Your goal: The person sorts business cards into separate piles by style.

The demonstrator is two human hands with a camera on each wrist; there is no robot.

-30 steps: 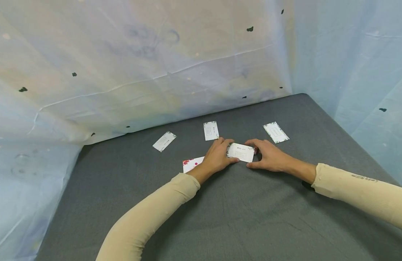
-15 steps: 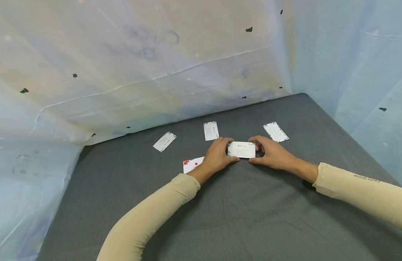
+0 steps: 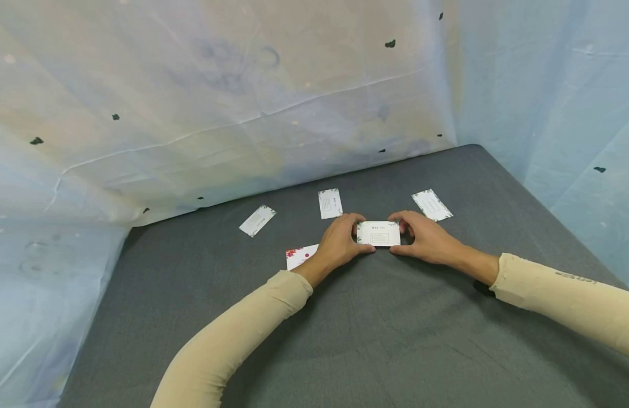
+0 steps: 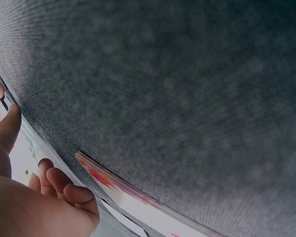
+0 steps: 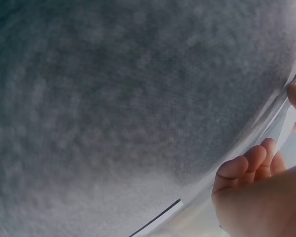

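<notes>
Head view: white card (image 3: 378,233) sits mid-tabletop, held between both hands. Left hand (image 3: 340,245) grips its left short edge; thumb on the near side, fingers (image 3: 354,217) curled over the far top corner. Right hand (image 3: 421,237) grips the right short edge the same way, thumb low, fingers (image 3: 398,216) curled over the far side. Card faces up toward the camera, printed lines visible, long edge running left-right. Can't tell if its lower edge touches the cloth or sits just above it.

Both sets of fingers are closed round the card ends, pinching; neither hand is spread flat.

Left wrist view: left hand (image 4: 24,197) low left, fingers (image 4: 64,185) curled, thumb along a white card face (image 4: 19,150); very close and blurred. A card with red print (image 4: 123,190) is seen edge-on just beside the hand. Right wrist view: right hand (image 5: 256,197), fingers (image 5: 246,163) curled, mostly blurred grey cloth.

Other cards lie flat on the grey tabletop (image 3: 375,340): red-printed card (image 3: 300,256) just beside the left wrist, partly hidden by it; one white card (image 3: 330,203) just behind the left hand; one (image 3: 257,220) further left, tilted; one (image 3: 432,205) behind the right hand, tilted. All apart from the held card.

No containers in view. Pale blue sheeting (image 3: 217,102) walls the back and sides. Beige sleeves (image 3: 243,328) cover both arms.
</notes>
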